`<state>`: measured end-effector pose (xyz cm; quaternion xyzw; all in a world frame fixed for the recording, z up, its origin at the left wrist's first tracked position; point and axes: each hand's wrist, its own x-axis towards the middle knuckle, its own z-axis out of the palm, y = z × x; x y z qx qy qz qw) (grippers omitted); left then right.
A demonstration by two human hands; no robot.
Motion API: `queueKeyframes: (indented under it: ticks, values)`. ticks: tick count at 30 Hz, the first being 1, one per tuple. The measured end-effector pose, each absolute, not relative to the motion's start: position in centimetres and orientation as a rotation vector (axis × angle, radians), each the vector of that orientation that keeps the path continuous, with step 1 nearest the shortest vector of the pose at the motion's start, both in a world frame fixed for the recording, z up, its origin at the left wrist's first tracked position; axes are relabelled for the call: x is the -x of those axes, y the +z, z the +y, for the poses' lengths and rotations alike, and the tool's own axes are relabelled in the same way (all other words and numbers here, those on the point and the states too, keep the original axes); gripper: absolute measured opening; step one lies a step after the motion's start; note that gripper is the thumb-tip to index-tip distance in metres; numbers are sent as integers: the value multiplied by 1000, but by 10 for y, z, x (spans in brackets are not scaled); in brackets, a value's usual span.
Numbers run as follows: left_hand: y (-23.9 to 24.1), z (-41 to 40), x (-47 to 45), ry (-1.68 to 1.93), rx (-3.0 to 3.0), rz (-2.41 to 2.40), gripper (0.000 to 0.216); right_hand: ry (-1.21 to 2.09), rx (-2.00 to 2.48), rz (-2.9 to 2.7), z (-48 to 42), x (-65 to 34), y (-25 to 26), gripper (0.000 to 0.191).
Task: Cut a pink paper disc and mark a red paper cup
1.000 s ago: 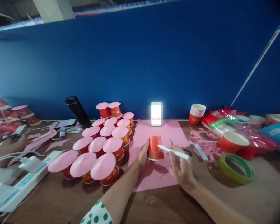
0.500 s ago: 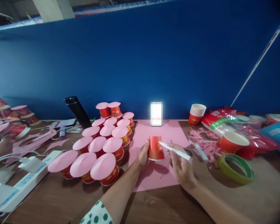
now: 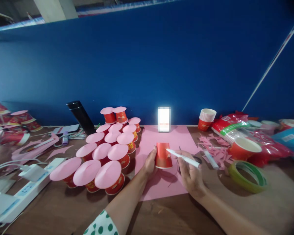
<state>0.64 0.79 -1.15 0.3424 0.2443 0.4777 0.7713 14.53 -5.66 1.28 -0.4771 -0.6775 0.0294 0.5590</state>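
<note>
My left hand point(image 3: 150, 163) grips a red paper cup point(image 3: 163, 156) by its left side; the cup is upside down, its white rim facing me. In my right hand point(image 3: 191, 174) is a white pen point(image 3: 186, 158), its tip at the cup's right side. Whether the tip touches the cup I cannot tell. Beneath both hands lies a sheet of pink paper point(image 3: 152, 192) with a drawn curve on it. Partly hidden behind my right hand are dark-handled scissors point(image 3: 198, 159).
Several upturned red cups topped with pink paper discs point(image 3: 108, 174) stand left. A power strip point(image 3: 26, 191), a black flask point(image 3: 80, 117) and a lit phone point(image 3: 164, 119) are around. Right are a tape roll point(image 3: 262, 186), paper scraps point(image 3: 217, 147), stacked cups point(image 3: 207, 119) and a red bag point(image 3: 230, 125).
Almost nothing differs. The cup, the pen and both my hands keep nearly the same place, and at the far left another person's hand has shifted slightly.
</note>
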Motion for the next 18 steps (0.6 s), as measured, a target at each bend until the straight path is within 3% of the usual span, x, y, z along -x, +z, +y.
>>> queueKeyframes:
  ticks: [18]
  values:
    - [-7,6,-6,1034,-701,574,58,163,1182,-1516,-56,-147,9,21]
